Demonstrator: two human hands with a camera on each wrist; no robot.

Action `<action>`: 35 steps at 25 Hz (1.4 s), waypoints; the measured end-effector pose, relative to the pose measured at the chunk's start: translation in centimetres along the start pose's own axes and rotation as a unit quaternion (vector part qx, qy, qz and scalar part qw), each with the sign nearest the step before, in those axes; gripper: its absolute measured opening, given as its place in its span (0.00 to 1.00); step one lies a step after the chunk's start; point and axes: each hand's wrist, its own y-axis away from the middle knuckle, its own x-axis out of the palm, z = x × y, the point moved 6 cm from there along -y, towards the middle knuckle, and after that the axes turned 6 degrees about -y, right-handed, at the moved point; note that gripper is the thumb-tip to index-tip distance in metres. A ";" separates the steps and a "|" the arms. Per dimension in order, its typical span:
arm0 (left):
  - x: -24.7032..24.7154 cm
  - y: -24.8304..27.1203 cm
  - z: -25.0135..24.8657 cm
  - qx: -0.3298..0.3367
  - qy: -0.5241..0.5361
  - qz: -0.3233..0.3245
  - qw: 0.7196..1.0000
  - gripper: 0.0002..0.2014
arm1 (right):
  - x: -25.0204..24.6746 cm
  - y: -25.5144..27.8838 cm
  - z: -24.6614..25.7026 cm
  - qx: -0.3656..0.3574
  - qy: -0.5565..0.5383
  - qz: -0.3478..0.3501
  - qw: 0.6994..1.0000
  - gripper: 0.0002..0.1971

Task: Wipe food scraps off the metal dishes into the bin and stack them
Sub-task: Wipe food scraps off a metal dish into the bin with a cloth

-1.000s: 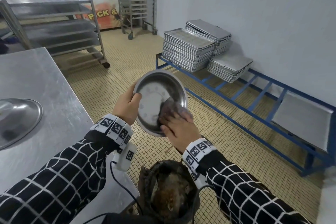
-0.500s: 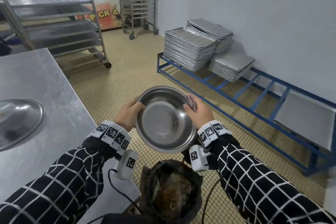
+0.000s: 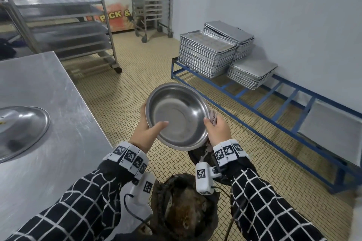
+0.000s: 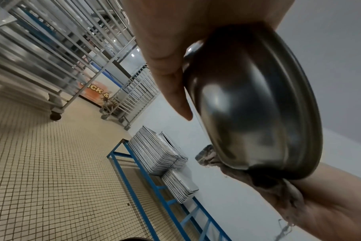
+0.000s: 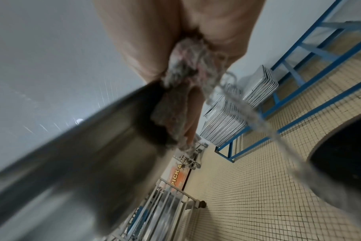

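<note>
We see the round metal dish [image 3: 177,116] held in the air between both hands, above and just beyond the bin [image 3: 185,211]; its hollow faces up and toward the wearer, its far rim raised, and being round it shows no long axis. The left hand [image 3: 146,133] grips the near-left rim, thumb laid over the inside wall and fingers behind. The right hand [image 3: 218,130] holds the right rim while pinching a grey cloth [image 3: 212,118] against the dish's outer side. The head view alone shows the dish's inside, which looks bare and shiny. The left wrist view instead shows the convex underside [image 4: 255,104] and the cloth [image 4: 208,156] at its far edge; the right wrist view shows the cloth [image 5: 183,91] bunched in the fingers with frayed threads hanging. The bin holds a dark liner and brown scraps. On the steel table [image 3: 58,103] at left lies a second dish [image 3: 21,127], apparently bottom up. Stacked baking trays [image 3: 207,53] rest on a blue floor rack [image 3: 254,101] by the wall.
</note>
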 end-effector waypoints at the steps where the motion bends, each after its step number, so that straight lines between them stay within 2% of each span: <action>1: -0.2 0.0 0.0 0.004 0.001 -0.017 1.000 0.33 | 0.2 0.2 0.0 0.006 -0.009 0.007 1.000 0.08; 4: -1.5 -0.5 0.3 0.009 -0.017 -0.060 0.998 0.31 | 0.5 1.1 0.3 0.007 0.013 0.018 1.000 0.09; 7: -2.6 -0.8 1.2 -0.003 -0.049 -0.085 0.995 0.26 | 0.7 2.2 1.5 -0.054 0.038 0.009 0.998 0.15; 8: -2.8 -0.8 1.5 -0.008 -0.055 -0.090 0.994 0.24 | 1.2 2.7 2.1 -0.084 0.040 0.026 0.995 0.16; 10: -2.9 -0.7 1.4 -0.005 -0.052 -0.095 0.994 0.21 | 3.3 4.0 2.9 -0.134 0.064 0.103 0.983 0.17; 13: -2.9 -0.7 0.7 0.013 -0.039 -0.094 0.995 0.18 | 7.6 7.2 3.1 -0.206 0.150 0.251 0.934 0.19; 16: -3.3 -0.9 0.1 0.036 -0.041 -0.085 0.995 0.19 | 9.1 9.3 2.7 -0.287 0.200 0.321 0.880 0.22; 18: -3.7 -1.0 0.1 0.036 -0.038 -0.085 0.995 0.19 | 8.6 8.9 2.4 -0.305 0.264 0.313 0.860 0.23; 21: -3.8 -1.0 0.1 0.039 -0.047 -0.080 0.995 0.18 | 7.9 7.6 1.5 -0.319 0.357 0.285 0.830 0.34; 26: -3.8 -1.1 -0.5 0.048 -0.037 -0.068 0.996 0.20 | 8.2 8.2 1.6 -0.303 0.285 0.295 0.860 0.34; 29: -3.9 -1.2 -0.8 0.049 -0.041 -0.064 0.996 0.19 | 7.3 7.2 1.7 -0.324 0.356 0.258 0.838 0.35; 32: -3.6 -1.1 -0.4 0.026 -0.033 -0.054 0.998 0.14 | 5.8 5.1 1.1 -0.271 0.457 0.254 0.808 0.28; 35: -2.6 -0.8 0.3 -0.008 -0.021 -0.023 0.999 0.14 | 4.7 3.0 0.6 -0.215 0.504 0.231 0.804 0.28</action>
